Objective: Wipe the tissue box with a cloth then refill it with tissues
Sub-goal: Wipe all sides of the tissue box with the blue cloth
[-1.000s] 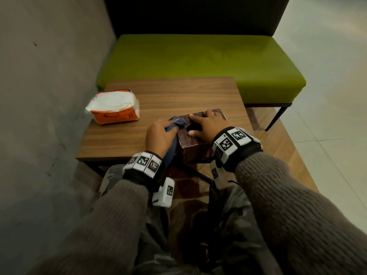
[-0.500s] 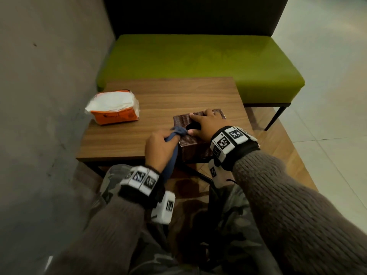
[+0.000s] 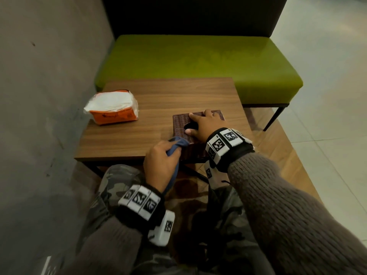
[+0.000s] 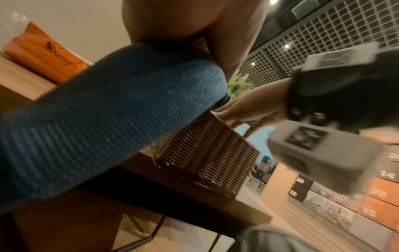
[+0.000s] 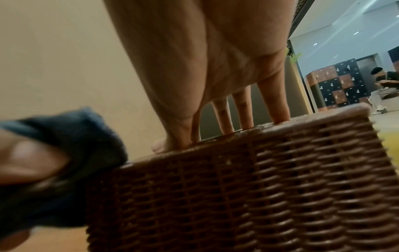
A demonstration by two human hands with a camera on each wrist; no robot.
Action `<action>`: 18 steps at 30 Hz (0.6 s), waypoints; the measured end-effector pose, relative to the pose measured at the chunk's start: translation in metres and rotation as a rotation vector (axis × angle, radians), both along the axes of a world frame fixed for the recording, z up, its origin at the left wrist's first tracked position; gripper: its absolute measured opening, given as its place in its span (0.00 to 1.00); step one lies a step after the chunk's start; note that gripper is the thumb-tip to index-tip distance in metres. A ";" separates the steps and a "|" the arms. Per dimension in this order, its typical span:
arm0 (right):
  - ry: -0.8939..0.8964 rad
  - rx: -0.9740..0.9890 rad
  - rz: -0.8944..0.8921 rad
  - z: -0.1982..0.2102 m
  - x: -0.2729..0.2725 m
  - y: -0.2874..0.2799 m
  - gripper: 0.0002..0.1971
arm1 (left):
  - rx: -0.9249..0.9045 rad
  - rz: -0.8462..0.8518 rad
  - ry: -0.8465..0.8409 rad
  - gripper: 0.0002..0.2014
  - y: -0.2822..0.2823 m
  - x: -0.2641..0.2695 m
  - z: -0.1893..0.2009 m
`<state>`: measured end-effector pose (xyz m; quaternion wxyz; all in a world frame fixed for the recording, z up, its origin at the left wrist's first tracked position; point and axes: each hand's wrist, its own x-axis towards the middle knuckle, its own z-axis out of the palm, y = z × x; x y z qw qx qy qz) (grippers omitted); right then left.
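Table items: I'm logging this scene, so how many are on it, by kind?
Tissue box: 1
Tissue pack: 1
Cloth, gripped by the left hand against the box: 1
Total: 3

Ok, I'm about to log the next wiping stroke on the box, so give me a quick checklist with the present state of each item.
1. Cloth in hand: ok. The left hand grips the blue cloth.
2. Cloth on the box: ok. It sits at the near left corner of the wicker tissue box.
3. Box steadied: ok. The right hand rests on top, fingertips pressing down.
4. Box on the table: ok, though close to the near edge.
5. Refill at hand: ok. The orange tissue pack lies to the left.
6. Box clean: cannot tell.
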<state>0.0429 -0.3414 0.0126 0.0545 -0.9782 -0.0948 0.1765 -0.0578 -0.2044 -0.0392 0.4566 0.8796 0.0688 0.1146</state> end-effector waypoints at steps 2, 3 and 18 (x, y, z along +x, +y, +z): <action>-0.003 -0.007 -0.012 0.000 -0.001 0.001 0.34 | 0.044 0.016 -0.021 0.06 -0.004 -0.005 -0.002; -0.011 -0.023 -0.022 0.000 -0.003 0.003 0.34 | 0.094 0.042 -0.027 0.07 -0.004 -0.001 -0.001; 0.062 0.018 0.264 0.008 -0.006 -0.005 0.43 | 0.250 0.004 0.157 0.12 0.030 0.069 0.017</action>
